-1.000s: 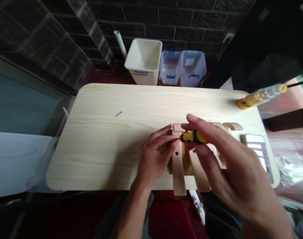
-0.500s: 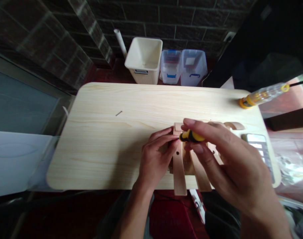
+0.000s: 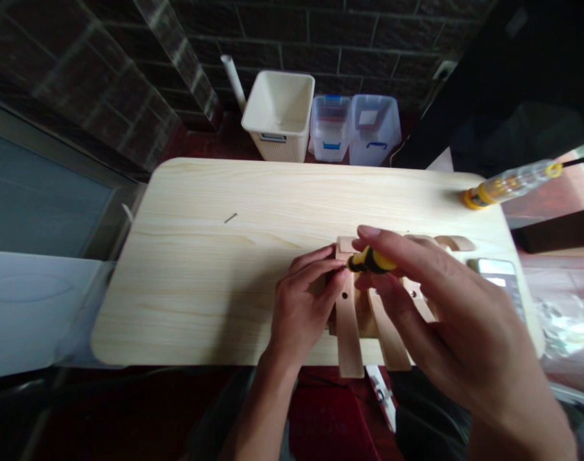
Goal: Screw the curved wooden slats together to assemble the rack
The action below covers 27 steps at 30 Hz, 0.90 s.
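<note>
My right hand (image 3: pixel 446 307) is closed around a yellow-and-black screwdriver (image 3: pixel 373 260), its tip pointing left. At that tip, the thumb and forefinger of my left hand (image 3: pixel 304 298) pinch together over a curved wooden slat (image 3: pixel 349 349); whatever is between them is too small to make out. Another finger of this hand touches the side of the wooden piece. The slat has a dark round hole and overhangs the table's front edge. Beside it lies a second wooden slat (image 3: pixel 392 339), partly hidden by my right hand, as are more wooden parts behind.
A thin metal screw or nail (image 3: pixel 231 218) lies on the table (image 3: pixel 177 269). At right are a phone (image 3: pixel 501 275) and a clear tube with a yellow base (image 3: pixel 510 184). Beyond the far edge stand a cream bin (image 3: pixel 277 137) and two clear plastic boxes (image 3: pixel 330 128).
Almost nothing differs. The whole view has shifted slightly, and both hands keep their places at the screwdriver and the slat.
</note>
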Motion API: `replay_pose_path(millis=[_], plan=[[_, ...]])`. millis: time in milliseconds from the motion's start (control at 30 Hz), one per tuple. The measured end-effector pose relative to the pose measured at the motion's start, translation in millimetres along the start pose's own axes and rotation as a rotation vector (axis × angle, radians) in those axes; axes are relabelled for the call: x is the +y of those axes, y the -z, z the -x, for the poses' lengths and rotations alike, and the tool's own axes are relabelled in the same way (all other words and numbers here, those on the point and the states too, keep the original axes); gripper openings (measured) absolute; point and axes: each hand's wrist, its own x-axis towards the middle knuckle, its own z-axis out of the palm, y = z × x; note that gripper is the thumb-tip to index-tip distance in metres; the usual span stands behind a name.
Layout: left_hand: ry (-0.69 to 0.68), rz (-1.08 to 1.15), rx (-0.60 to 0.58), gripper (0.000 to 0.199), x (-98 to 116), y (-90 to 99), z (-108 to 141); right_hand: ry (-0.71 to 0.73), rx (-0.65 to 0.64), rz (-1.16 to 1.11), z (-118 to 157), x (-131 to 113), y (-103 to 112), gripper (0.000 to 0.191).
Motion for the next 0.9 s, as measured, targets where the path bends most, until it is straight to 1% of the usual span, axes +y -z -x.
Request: replay_pose_path(millis=[367, 533, 667, 833, 900], plan=[[-0.022, -0.024, 0.002, 0.013, 1.2, 0.9, -1.0, -0.021, 0.048, 0.039, -1.5, 2.3, -2.1, 0.047], [-0.008, -0.011, -0.001, 0.014, 0.9, 0.9, -0.2, -0.004, 0.048, -0.005, -2.8, -4.0, 0.2, 0.054], [0.009, -0.025, -0.016, 0.015, 1.9, 1.1, -0.4, 0.006, 0.039, -0.027, -2.4, -2.7, 0.5, 0.06], [0.001, -0.037, -0.035, 0.015, 4.5, 3.0, -1.7, 0.055, 0.046, -0.025, -1.4, 3.7, -2.3, 0.05], [0.007, -0.03, -0.035, 0.014, 5.2, 3.3, -1.7, 0.066, 0.046, -0.022, -1.1, 3.3, -2.9, 0.049]])
